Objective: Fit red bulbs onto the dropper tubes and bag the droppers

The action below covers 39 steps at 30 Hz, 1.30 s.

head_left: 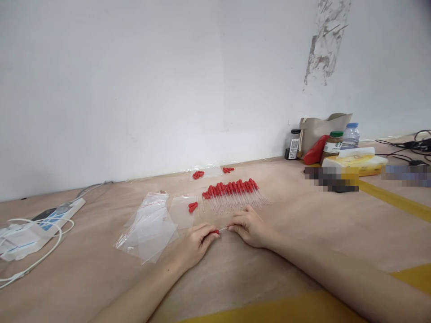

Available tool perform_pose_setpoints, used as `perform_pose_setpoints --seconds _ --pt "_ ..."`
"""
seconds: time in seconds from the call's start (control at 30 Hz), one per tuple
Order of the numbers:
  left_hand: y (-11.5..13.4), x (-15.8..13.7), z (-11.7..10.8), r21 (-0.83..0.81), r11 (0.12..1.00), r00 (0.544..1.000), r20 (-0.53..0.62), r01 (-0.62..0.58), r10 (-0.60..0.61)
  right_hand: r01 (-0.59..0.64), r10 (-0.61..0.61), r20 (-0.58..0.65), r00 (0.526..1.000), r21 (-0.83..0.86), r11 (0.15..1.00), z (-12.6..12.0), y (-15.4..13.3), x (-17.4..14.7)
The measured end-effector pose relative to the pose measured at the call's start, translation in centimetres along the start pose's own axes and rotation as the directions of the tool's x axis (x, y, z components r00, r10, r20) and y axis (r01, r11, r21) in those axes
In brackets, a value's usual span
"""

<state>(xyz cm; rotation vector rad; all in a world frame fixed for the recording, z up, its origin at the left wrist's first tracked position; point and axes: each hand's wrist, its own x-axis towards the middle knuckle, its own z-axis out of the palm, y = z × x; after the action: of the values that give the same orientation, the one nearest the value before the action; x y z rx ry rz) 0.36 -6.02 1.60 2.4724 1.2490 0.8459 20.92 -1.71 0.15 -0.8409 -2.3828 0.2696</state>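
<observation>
Between my two hands, low over the table, is a dropper with a red rubber bulb (pixel 215 232) and a thin clear tube (pixel 223 229). My left hand (pixel 198 242) pinches the bulb, partly covering it. The fingers of my right hand (pixel 247 228) close on the tube's other end. Just beyond lies a row of several droppers (pixel 232 190), red bulbs pointing away and clear tubes toward me. Loose red bulbs (pixel 193 207) rest on a clear plastic bag (pixel 183 213) beyond my left hand.
Clear zip bags (pixel 148 229) lie piled at left, near a white power strip (pixel 60 224) with cables. More red bulbs (pixel 198 175) sit by the wall. At back right stand a grey bag (pixel 316 132), a jar (pixel 333 144), a water bottle (pixel 351 134) and a yellow tissue pack (pixel 370 166).
</observation>
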Motion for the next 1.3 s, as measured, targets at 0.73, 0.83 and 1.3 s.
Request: perform_pose_setpoints --seconds 0.73,0.83,1.3 --pt "-1.5 0.1 -0.9 0.150 0.970 0.982 0.012 -0.189 0.190 0.067 -0.067 0.003 0.998 -0.205 0.976 -0.2 -2.8 0.3" --pt "-2.1 0.0 -1.3 0.170 0.975 0.984 -0.076 -0.144 0.159 0.032 -0.032 0.002 0.999 -0.234 0.972 -0.9 -3.0 0.2" --pt "-5.0 -0.4 -2.8 0.306 0.897 0.931 -0.281 0.318 -0.234 -0.720 0.690 -0.230 0.686 -0.080 0.689 -0.7 3.4 8.0"
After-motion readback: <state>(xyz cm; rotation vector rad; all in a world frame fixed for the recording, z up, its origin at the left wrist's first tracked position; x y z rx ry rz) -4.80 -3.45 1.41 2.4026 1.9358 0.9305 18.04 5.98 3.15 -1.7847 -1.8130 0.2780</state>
